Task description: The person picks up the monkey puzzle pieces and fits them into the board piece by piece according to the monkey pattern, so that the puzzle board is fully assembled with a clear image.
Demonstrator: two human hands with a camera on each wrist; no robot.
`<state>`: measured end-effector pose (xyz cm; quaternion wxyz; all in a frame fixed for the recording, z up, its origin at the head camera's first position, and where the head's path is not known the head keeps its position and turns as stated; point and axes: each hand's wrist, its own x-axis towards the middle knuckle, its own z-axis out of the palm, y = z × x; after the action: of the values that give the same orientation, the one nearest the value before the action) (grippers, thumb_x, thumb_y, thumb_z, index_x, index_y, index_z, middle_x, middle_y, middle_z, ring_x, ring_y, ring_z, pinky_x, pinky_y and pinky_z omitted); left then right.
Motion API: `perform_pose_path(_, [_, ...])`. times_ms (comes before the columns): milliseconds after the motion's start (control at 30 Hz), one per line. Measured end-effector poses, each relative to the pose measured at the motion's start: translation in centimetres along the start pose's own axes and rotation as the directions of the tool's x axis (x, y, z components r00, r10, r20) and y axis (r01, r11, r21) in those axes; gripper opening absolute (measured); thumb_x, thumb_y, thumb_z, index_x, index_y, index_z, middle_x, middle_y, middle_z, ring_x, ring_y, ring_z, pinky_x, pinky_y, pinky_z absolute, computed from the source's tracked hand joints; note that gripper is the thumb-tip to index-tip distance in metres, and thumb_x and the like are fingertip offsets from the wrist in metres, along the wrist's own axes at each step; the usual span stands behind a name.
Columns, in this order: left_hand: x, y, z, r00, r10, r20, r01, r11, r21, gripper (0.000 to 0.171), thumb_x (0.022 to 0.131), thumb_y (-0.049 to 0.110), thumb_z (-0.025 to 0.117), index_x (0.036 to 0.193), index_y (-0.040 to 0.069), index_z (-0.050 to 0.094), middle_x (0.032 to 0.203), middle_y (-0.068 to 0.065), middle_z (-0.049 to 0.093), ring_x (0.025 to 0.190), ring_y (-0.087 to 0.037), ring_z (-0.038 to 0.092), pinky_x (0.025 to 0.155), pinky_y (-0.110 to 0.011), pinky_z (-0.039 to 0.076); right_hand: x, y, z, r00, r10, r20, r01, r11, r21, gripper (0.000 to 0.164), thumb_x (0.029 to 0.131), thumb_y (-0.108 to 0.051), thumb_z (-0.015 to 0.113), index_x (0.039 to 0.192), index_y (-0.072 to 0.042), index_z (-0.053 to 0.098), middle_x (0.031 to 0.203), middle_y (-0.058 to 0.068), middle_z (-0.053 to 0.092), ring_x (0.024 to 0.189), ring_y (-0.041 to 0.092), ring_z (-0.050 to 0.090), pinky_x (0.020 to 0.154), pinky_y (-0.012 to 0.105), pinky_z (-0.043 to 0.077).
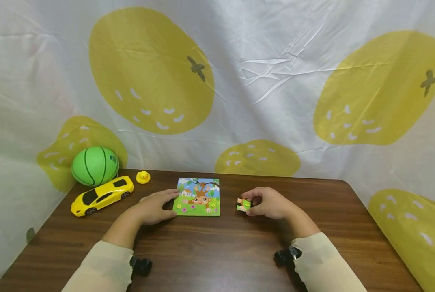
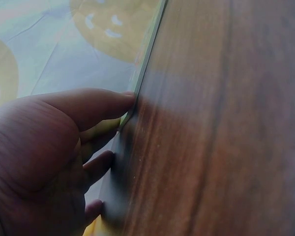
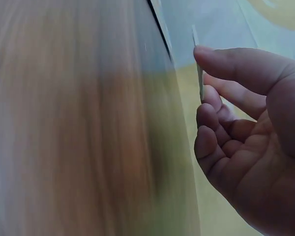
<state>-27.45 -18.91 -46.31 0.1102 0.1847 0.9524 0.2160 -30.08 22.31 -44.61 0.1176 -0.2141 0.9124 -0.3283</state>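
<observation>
Near the far side of the table lies a square monkey puzzle (image 1: pixel 203 209) with a blue sky and green grass. My left hand (image 1: pixel 158 206) touches its left side, the fingers fairly straight and the thumb at the near left corner. In the left wrist view, the thumb (image 2: pixel 103 105) meets the thin puzzle edge. To the right of the puzzle, my right hand (image 1: pixel 270 202) pinches a small puzzle piece (image 1: pixel 243 205) between thumb and fingers. The right wrist view shows this piece (image 3: pixel 201 86) edge-on, apart from the table.
A yellow toy car (image 1: pixel 102 196), a green ball (image 1: pixel 95 166) and a small yellow rubber duck (image 1: pixel 143 177) stand at the far left of the brown wooden table (image 1: pixel 210 251). Behind it hangs a white cloth (image 1: pixel 261 93) printed with yellow fruit.
</observation>
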Motion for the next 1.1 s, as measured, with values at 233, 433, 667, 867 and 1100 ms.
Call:
perform_pose_path(233, [0.0,-0.1,0.2,1.0,0.008,0.0,-0.008,1.0,0.006,0.073,0.1,0.039,0.071,0.163,0.014,0.046,0.175,-0.008,0.038,0.16,-0.045,0.036,0.117,-0.082,0.028,1.9,-2.6,1.8,0.999,-0.027,0.017,0.027,0.999,0.03,0.045,0.087,-0.023,0.09,0.13,-0.02,0.078,0.118,-0.004,0.077,0.1,0.016,0.064,0.082,0.032,0.055])
perform_pose_path(433, [0.0,-0.1,0.2,1.0,0.008,-0.002,-0.008,1.0,0.007,0.073,0.1,0.041,0.072,0.163,0.015,0.047,0.174,-0.007,0.039,0.159,-0.046,0.036,0.117,-0.083,0.028,3.9,-4.2,3.1,0.996,-0.074,0.043,0.072,0.996,0.048,0.048,0.088,-0.02,0.088,0.134,-0.015,0.076,0.121,-0.001,0.076,0.095,0.013,0.064,0.08,0.029,0.055])
perform_pose_path(667, [0.0,0.0,0.1,1.0,-0.002,0.002,0.002,1.0,0.002,0.073,0.1,0.041,0.072,0.163,0.016,0.047,0.175,-0.006,0.038,0.16,-0.045,0.036,0.118,-0.082,0.027,5.7,-5.2,4.4,0.991,-0.104,0.08,0.101,0.994,0.036,0.05,0.087,-0.018,0.088,0.135,-0.01,0.075,0.123,0.004,0.076,0.093,0.01,0.062,0.082,0.027,0.054])
perform_pose_path(867, [0.1,-0.2,0.1,1.0,-0.006,-0.004,0.006,1.0,0.002,0.072,0.1,0.039,0.072,0.164,0.016,0.046,0.175,-0.005,0.038,0.16,-0.043,0.035,0.118,-0.081,0.027,6.5,-5.9,5.0,0.988,-0.11,0.105,0.108,0.994,0.024,0.046,0.086,-0.019,0.089,0.131,-0.013,0.077,0.127,0.004,0.076,0.095,0.011,0.064,0.084,0.028,0.055])
perform_pose_path(1100, [0.2,-0.3,0.1,1.0,-0.006,-0.002,0.006,1.0,0.003,0.072,0.1,0.039,0.072,0.164,0.017,0.046,0.175,-0.005,0.038,0.16,-0.043,0.035,0.118,-0.082,0.027,6.5,-5.8,5.4,0.989,-0.084,0.125,0.082,0.996,0.015,0.045,0.084,-0.018,0.09,0.128,-0.016,0.079,0.122,0.003,0.076,0.093,0.012,0.063,0.082,0.029,0.053])
